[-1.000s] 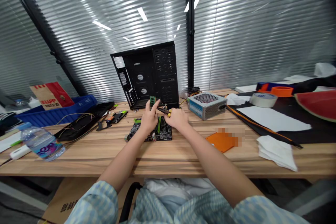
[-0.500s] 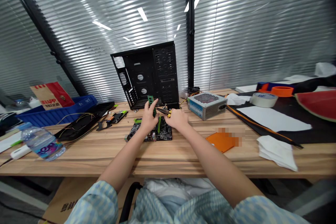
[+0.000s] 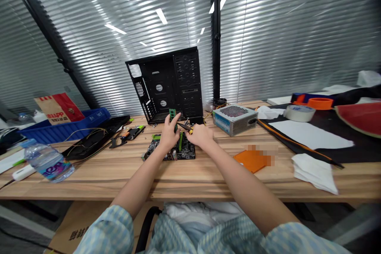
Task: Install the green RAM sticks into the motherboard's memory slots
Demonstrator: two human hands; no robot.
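My left hand (image 3: 170, 135) is closed on a green memory module (image 3: 172, 113), whose top end sticks up above the fingers. My right hand (image 3: 201, 134) grips a pair of pliers (image 3: 186, 127) with dark jaws and yellow on the handles. The jaws point left, toward the left hand; whether they touch the module I cannot tell. Below both hands a motherboard (image 3: 188, 151) with bright green slots lies on the table, partly covered by the left hand and wrist. Behind the hands an open black computer case (image 3: 166, 75) stands on its edge.
A power supply (image 3: 235, 120) sits right of the hands, with an orange plate (image 3: 251, 160) in front of it. At left are a water bottle (image 3: 49, 160), a blue bin (image 3: 35, 133) and a black panel (image 3: 86, 143). White tape (image 3: 299, 113) and tissues (image 3: 314, 172) lie at right.
The memory module in my left hand has shifted and turned slightly, showing more of its face. The pliers have tilted slightly; both arms stay nearly in place.
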